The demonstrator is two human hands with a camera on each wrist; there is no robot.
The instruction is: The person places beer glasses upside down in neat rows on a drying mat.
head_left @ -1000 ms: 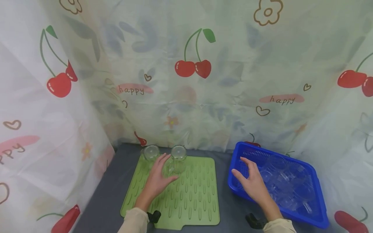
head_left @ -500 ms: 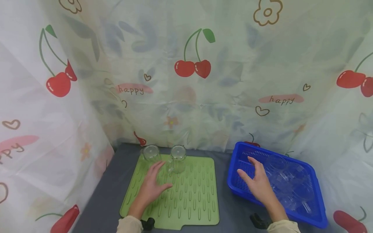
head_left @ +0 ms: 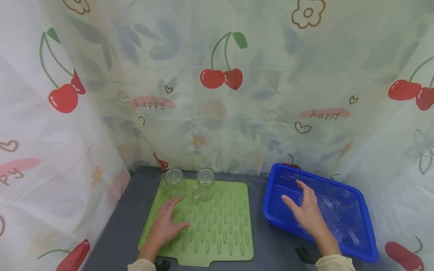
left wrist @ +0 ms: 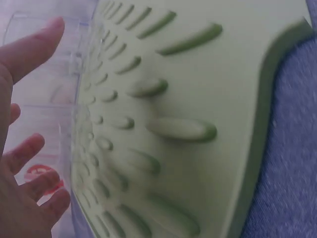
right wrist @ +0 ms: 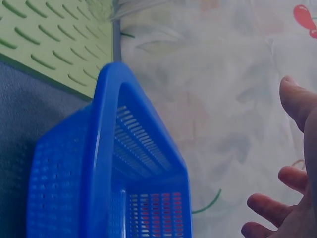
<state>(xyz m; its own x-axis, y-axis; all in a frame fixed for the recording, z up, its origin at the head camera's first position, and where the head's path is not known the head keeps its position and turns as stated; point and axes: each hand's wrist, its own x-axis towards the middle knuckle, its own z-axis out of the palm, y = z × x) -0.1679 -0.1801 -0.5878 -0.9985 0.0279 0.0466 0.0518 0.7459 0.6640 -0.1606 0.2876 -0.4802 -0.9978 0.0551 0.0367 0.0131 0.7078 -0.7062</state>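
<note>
Two clear glass mugs stand upside down at the back of a green ridged drying mat (head_left: pixel 230 222): a left mug (head_left: pixel 175 182) and a right mug (head_left: pixel 205 184), whose handle points left. Over the mat's left side, in front of the mugs, my left hand (head_left: pixel 164 224) is spread with nothing in it. My right hand (head_left: pixel 310 212), thumb and fingers apart and holding nothing, is above a blue plastic basket (head_left: pixel 268 205). Several clear glasses (head_left: pixel 342 207) lie in the basket's right part, some partly hidden by that hand. In the right wrist view the basket's rim (right wrist: pixel 101 99) rises beside the hand.
A dark grey cloth (head_left: pixel 115 226) covers the table under mat and basket. A white curtain (head_left: pixel 257 135) printed with cherries hangs close behind and at both sides. A strip of cloth lies between the mat and the basket.
My left hand has drawn back toward me and left, away from the mugs. My right hand has shifted right over the basket. The mugs stay in place.
</note>
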